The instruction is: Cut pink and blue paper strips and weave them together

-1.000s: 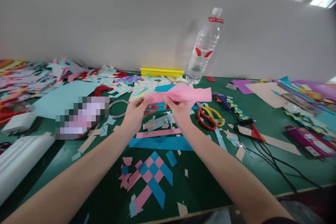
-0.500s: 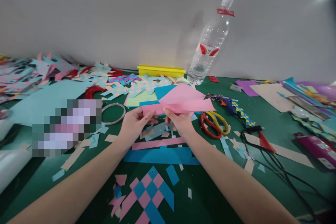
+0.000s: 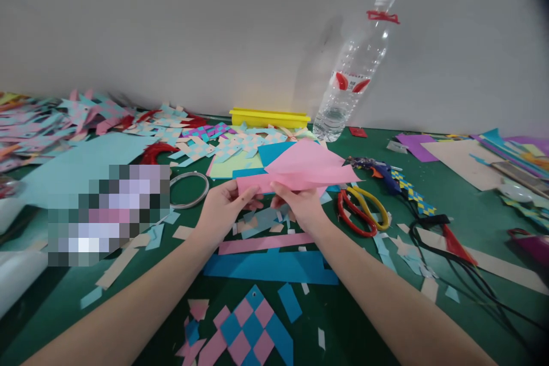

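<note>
Both hands hold a pink paper strip (image 3: 313, 176) stretched sideways above the green table. My left hand (image 3: 221, 206) pinches its left part between thumb and fingers. Close beside it, my right hand (image 3: 300, 206) grips the strip near its middle, and the right end sticks out past the fingers. Behind the strip lies a larger pink sheet (image 3: 304, 154) over blue paper (image 3: 271, 152). Below the hands are a narrow pink strip (image 3: 266, 243) and wide blue strips (image 3: 270, 267). Nearest to me lies a woven pink-and-blue paper piece (image 3: 252, 329) with a small hole at its tip.
Scissors (image 3: 358, 211) with red and yellow handles lie right of the hands, near a glue gun (image 3: 388, 176) and black cable (image 3: 461, 271). A roll of tape (image 3: 189, 190) lies left. A plastic bottle (image 3: 349, 80) leans by the wall; woven paper strips (image 3: 253, 143) spread behind.
The view has shifted slightly, so things on the right sit farther right. Both hands keep their hold on the pink strip, with little change in their pose.
</note>
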`<state>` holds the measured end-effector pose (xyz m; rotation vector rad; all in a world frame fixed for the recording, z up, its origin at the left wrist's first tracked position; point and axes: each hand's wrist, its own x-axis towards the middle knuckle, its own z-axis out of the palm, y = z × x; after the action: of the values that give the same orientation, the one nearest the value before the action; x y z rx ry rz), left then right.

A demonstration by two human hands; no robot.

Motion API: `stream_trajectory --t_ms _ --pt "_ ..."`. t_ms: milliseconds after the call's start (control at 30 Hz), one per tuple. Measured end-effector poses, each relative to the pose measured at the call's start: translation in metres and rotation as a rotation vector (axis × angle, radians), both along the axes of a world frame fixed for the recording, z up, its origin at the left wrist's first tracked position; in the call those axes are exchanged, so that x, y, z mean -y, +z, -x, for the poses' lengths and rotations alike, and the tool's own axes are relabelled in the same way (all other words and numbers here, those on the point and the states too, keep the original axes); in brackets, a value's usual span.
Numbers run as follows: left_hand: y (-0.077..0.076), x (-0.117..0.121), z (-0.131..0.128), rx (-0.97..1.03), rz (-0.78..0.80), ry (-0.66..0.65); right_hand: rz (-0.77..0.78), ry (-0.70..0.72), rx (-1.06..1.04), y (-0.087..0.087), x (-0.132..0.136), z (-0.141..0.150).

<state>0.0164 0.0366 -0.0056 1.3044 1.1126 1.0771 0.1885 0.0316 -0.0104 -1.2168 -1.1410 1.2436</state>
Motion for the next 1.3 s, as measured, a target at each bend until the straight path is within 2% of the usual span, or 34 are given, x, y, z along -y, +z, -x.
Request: stream_trajectory --t_ms 167,300,467,767,1033,1300 --pt "0.003 0.003 -0.002 0.038 -0.006 -0.021 0.007 -0.048 -0.008 0.005 0.003 0.003" --pt "-0.001 0.001 -0.002 0.089 0.012 -0.025 0.027 -0.088 -0.049 0.008 0.005 0.006" --pt "-0.005 -0.002 -0.001 0.091 0.014 -0.008 0.008 -0.084 -0.098 0.008 0.004 0.006" --pt "0.0 0.0 -0.002 0.053 0.007 -0.007 0.0 -0.065 -0.072 -0.003 -0.002 0.004" --pt "-0.004 0.0 -0.001 0.044 -0.021 0.03 0.028 -0.061 -0.026 0.002 0.001 0.003" --pt "-0.005 -0.001 -0.002 0.028 -0.019 0.052 -0.003 -0.044 -0.093 -0.002 -0.001 0.002"
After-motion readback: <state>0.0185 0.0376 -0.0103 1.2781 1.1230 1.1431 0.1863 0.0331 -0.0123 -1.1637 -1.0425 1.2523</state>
